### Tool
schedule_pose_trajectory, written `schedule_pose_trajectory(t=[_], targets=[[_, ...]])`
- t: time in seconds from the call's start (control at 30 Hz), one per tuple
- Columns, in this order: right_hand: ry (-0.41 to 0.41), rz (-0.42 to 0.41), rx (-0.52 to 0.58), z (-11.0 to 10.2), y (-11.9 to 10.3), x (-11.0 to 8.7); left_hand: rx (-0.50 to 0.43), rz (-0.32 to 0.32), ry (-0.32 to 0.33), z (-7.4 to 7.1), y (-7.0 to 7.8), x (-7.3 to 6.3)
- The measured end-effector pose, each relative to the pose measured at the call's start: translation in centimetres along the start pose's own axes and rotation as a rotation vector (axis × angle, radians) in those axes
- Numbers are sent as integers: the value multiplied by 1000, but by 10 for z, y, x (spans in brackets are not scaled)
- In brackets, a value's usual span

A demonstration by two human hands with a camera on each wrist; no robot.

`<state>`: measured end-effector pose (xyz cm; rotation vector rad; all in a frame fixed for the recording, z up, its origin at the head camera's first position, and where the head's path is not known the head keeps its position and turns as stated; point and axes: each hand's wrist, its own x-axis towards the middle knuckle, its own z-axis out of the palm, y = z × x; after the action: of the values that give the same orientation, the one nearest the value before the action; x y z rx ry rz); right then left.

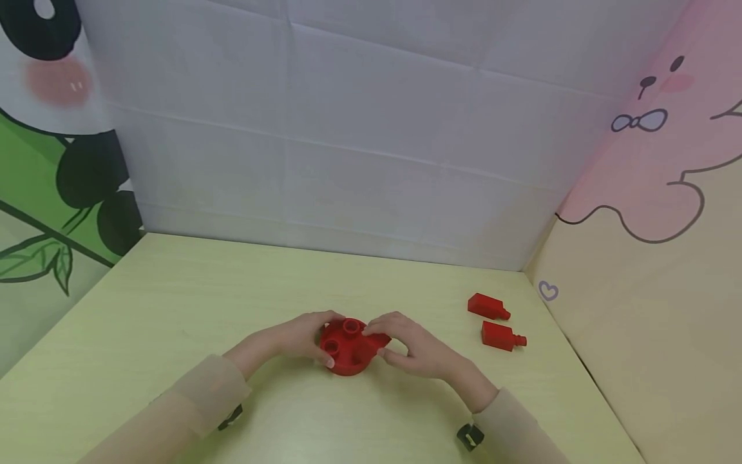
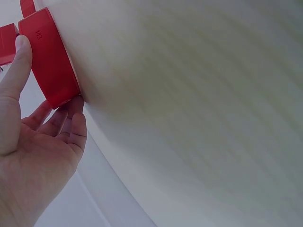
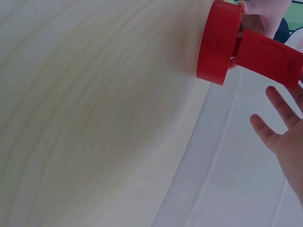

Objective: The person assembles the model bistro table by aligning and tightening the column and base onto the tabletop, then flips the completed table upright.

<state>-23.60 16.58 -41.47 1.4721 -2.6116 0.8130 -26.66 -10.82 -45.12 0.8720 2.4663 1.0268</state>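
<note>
A round red base (image 1: pixel 346 368) with raised ring-shaped sockets stands on the table between both hands. My left hand (image 1: pixel 301 336) grips its left side, thumb in front and fingers behind; in the left wrist view the base (image 2: pixel 52 61) has small raised digits on its side wall. At the base's right side, my right hand (image 1: pixel 422 348) holds a red bottle-shaped block (image 3: pixel 270 59) between thumb and fingers. The block lies tilted, its narrow neck toward the base's top. Whether the neck sits inside a socket is hidden. Two right fingers stand extended away from the block in the right wrist view.
Two more red bottle-shaped blocks, a farther one (image 1: pixel 487 306) and a nearer one (image 1: pixel 498 336), lie on the table's right side, necks pointing right. Pale cloth (image 1: pixel 348 161) hangs behind the light wooden table (image 1: pixel 232 277). A printed panel (image 1: pixel 637 290) borders it on the right.
</note>
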Motion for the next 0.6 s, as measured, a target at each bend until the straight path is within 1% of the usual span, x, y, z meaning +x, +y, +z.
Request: schedule_pose_trajectory(t=[0.17,0.33,0.47,0.6], targets=[[30,50,-27,3,-3,4,5,-9,1,0,1,0],[82,119,-45,14,-5,9,8,-14,0,1,-1,1],[131,200,9,22,-10,14,9,-9,0,1,-2,1],[151,301,59,27,-17,19,3,-10,0,1,-2,1]])
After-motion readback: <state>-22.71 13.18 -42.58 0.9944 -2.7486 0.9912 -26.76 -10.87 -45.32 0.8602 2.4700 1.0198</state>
